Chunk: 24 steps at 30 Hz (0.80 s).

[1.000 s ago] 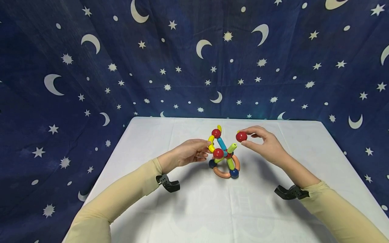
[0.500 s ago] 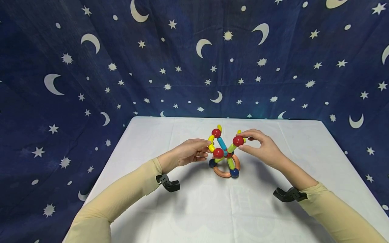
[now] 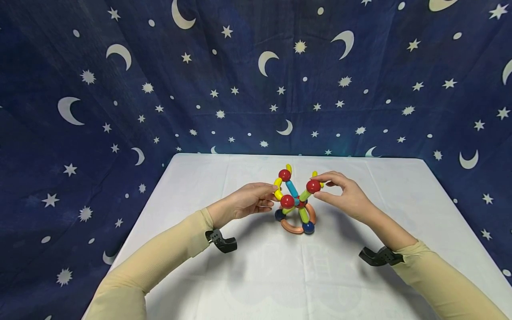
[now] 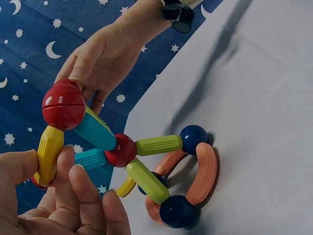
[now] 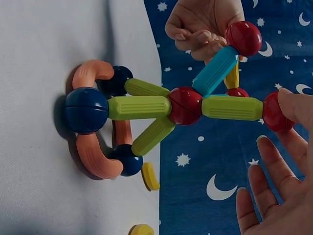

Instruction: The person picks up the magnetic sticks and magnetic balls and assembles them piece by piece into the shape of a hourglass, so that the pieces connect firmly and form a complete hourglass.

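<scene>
A building-toy structure of rods and balls stands on the table. Its base is a ring of orange curved rods (image 4: 204,171) and dark blue balls (image 5: 87,110), from which green rods rise to a central red ball (image 5: 185,105). My left hand (image 3: 250,202) pinches a yellow curved rod (image 4: 49,152) between thumb and fingers; it joins two red balls at the ends of blue rods (image 5: 215,71). With thumb and index finger, my right hand (image 3: 348,195) pinches another red ball (image 3: 313,186), which touches the upper end of a green rod (image 5: 232,107).
Loose yellow curved rods (image 5: 150,176) lie on the white-covered table (image 3: 272,275) behind the structure. A dark blue curtain (image 3: 240,80) with moons and stars hangs along the table's back and sides.
My right hand has brought the red ball slightly down and left, from apart to touching the green rod's end. My left hand has stayed on the yellow curved rod.
</scene>
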Available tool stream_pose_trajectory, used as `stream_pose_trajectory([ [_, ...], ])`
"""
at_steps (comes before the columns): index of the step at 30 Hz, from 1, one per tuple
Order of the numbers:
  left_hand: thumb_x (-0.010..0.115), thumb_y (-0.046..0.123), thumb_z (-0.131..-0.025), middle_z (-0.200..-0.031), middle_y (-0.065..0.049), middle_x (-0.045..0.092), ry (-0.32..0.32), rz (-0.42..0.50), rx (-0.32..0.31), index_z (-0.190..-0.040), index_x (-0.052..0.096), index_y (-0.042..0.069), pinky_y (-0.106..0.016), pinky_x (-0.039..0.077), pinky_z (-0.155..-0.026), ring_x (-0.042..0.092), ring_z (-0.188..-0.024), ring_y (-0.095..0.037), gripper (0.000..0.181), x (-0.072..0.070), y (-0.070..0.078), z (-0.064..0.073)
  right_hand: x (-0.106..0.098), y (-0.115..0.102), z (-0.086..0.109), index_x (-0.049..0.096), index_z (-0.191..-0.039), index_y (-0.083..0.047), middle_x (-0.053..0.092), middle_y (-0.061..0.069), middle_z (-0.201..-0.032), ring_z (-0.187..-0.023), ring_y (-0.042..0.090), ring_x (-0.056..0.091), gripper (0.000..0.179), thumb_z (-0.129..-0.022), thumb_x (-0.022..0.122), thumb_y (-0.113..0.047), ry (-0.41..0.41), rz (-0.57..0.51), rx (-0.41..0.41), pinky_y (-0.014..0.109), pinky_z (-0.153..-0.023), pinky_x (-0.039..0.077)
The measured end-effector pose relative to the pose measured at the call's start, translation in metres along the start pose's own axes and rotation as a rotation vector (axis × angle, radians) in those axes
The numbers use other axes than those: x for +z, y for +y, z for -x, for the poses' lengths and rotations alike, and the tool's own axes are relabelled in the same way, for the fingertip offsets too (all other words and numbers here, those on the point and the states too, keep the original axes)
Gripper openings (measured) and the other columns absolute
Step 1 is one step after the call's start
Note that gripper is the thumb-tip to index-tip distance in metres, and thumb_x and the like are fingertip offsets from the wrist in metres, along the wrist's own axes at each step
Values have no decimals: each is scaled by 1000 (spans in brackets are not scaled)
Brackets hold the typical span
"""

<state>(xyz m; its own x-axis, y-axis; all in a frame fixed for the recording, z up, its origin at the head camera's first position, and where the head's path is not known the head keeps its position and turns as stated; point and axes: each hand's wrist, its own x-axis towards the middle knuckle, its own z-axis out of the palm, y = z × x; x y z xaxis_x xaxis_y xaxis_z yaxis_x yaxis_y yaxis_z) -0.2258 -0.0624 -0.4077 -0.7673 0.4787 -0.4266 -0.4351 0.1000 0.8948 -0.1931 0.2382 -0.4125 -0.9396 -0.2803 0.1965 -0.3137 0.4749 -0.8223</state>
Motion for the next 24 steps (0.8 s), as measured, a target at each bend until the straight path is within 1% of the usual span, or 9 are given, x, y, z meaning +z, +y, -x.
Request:
stream_pose_trajectory([
  [8,64,27,-102,-89,-2,68,-3,5,-1,-122,62,4,-31,56,-82,63,-76,-13,31,0,1,0,0,1,1,68,-129,-19,63,-2,-128,-125,30,51,40,-93,78,-32,-5,-5,5,52,-101,38],
  [17,63,28,-102,-92,-4,68,-6,14,7,-123,61,4,-30,57,-81,63,-75,-12,31,0,1,-2,-1,0,2,68,-131,-19,63,-2,-128,-122,25,52,42,-93,78,-33,-5,5,12,52,-101,39],
  [24,64,29,-102,-94,-6,68,-1,19,5,-122,62,4,-30,57,-80,63,-75,-12,32,0,1,-2,0,1,2,66,-134,-15,63,-1,-129,-123,25,52,44,-94,77,-31,-6,5,-5,52,-101,39],
])
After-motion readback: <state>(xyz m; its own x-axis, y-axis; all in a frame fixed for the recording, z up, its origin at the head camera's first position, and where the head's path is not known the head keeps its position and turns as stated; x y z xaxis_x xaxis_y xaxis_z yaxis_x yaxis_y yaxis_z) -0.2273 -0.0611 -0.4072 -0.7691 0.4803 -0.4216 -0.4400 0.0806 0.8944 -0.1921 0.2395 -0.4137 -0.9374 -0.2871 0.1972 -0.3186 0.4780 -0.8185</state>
